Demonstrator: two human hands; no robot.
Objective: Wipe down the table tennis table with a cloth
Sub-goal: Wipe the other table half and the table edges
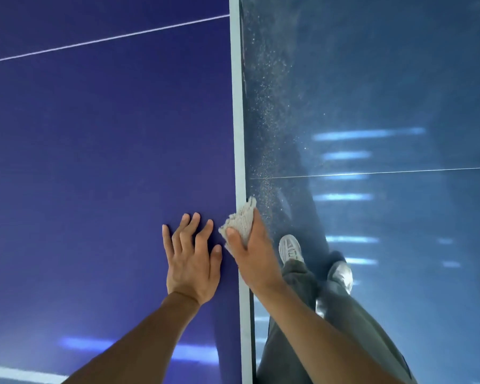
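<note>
Judging from how things lie, the widest risk concerns the surface (94, 162) of the table tennis table. Most of its blue expanse stretches away from the white edge stripe (239, 134), and it could be left unwiped or streaked if strokes are kept short and close to that stripe. Across the stripe lies the glossy floor (399, 79), where pale specks (263, 120) are scattered close to the stripe. Anything swept over the stripe would probably land there and be trodden about by the shoes (290, 248). Of the hands, the left hand (191, 261) is laid flat on the surface just beside the stripe, fingers spread and holding nothing, so prints could be left if weight is leaned on it. The right hand (257, 256) is set over the stripe and grips the cloth (240, 221), with the thumb pressed on top. The cloth is bunched and lies across the stripe, so only a small patch is likely in contact, and it could be dragged off the edge. The ends of the surface are cut off and no net is seen. Dust or damp on the surface cannot be made out among the light streaks. The right fingers are hidden beneath the cloth. Whether the specks lie on the floor or are falling cannot be told.
</note>
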